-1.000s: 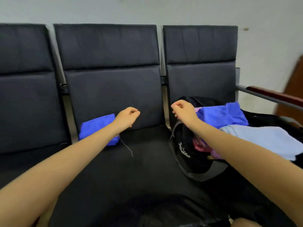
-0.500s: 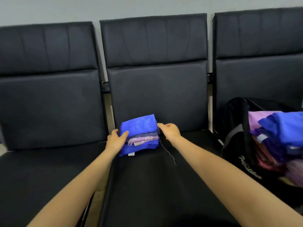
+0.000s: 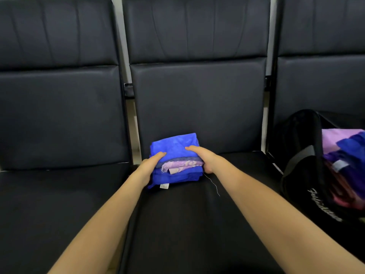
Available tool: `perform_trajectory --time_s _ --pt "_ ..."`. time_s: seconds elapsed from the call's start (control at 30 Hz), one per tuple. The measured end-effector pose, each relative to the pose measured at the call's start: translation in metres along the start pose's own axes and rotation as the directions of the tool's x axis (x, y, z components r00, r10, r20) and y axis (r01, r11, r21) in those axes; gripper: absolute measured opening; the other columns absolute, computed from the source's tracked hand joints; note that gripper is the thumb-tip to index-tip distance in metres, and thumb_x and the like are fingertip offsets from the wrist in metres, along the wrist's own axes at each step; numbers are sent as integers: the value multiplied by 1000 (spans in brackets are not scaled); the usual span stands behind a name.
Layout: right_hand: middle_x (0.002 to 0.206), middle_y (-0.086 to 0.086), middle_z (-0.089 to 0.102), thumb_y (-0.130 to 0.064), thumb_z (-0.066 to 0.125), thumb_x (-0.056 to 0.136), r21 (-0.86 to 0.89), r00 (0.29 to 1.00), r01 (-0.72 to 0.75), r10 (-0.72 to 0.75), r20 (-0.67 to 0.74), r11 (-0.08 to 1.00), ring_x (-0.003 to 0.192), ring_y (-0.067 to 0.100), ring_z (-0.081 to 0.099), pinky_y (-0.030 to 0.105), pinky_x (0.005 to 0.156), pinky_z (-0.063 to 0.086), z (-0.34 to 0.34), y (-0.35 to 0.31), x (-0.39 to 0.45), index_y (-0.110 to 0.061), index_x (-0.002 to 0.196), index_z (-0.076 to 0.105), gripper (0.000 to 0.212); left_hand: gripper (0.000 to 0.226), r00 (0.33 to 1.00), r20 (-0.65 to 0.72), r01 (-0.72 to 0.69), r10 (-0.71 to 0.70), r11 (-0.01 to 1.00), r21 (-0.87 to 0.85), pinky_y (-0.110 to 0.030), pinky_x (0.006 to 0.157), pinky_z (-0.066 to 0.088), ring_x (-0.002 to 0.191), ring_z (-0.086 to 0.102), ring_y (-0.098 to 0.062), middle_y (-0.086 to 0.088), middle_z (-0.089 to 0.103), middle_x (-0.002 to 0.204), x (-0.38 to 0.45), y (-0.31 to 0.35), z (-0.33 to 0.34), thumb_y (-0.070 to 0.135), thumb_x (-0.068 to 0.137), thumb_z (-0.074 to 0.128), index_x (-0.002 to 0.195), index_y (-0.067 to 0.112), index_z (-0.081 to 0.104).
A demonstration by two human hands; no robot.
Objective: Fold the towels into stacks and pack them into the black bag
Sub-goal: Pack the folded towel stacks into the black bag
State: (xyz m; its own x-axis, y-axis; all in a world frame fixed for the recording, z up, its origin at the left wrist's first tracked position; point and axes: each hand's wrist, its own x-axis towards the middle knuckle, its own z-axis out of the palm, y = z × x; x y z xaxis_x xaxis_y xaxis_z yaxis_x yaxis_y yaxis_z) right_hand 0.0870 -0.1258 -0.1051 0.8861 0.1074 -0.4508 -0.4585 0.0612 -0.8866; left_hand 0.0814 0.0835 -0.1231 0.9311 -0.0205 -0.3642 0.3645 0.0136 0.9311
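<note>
My left hand (image 3: 152, 165) and right hand (image 3: 205, 159) clamp the folded towel stack (image 3: 174, 155) on the middle seat (image 3: 177, 214). Risk: the lilac middle layer slips out on lifting. Black bag (image 3: 308, 175) at 3 o'clock is already crowded; loose thread (image 3: 214, 184) may snag.

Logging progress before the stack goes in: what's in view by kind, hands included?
Folded towel stacks on the seat: 1
Black bags: 1
Hands: 2, left hand, right hand, both gripping the stack
Loose threads: 1
Total: 5
</note>
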Motion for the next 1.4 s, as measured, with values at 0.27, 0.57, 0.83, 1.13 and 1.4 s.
perform_trajectory --time_s 0.27,0.57,0.83,1.13,1.4 --pt "105 13 71 -38 68 81 70 990 86 -93 102 994 92 29 67 43 95 50 -30 0 -59 -18 109 68 34 28 989 98 -87 111 971 -222 -29 58 55 73 72 -23 -8 75 91 -77 9 54 34 86 64 106 17 68" --pt "95 10 73 -36 73 76 -42 912 403 -406 -69 914 84 28 69 37 85 54 -146 -99 -177 -18 97 69 28 32 914 258 -212 314 910 -355 -35 73 58 90 71 -25 -9 73 103 -140 91 186 29 89 62 116 12 67" --pt "90 11 73 -32 68 83 -131 787 517 -530 -316 846 81 27 68 38 84 55 -288 -128 -268 -13 99 69 25 34 806 473 -239 355 927 -288 -36 82 56 88 69 -23 -9 70 106 -153 129 333 21 92 59 123 7 61" --pt "110 13 70 -20 76 78 -92 669 623 -590 -453 777 103 32 67 43 90 54 -388 -107 -252 -4 123 60 51 32 834 420 -274 358 929 -248 -26 53 51 67 64 -20 -8 67 99 -123 122 443 13 93 57 125 9 56" --pt "102 14 72 -21 67 87 -61 838 337 -329 -435 940 92 30 67 40 87 54 -418 -83 -218 -3 113 66 32 21 811 463 -368 356 927 -69 -16 47 45 62 59 -13 -9 64 98 -91 89 460 5 96 50 116 6 58"
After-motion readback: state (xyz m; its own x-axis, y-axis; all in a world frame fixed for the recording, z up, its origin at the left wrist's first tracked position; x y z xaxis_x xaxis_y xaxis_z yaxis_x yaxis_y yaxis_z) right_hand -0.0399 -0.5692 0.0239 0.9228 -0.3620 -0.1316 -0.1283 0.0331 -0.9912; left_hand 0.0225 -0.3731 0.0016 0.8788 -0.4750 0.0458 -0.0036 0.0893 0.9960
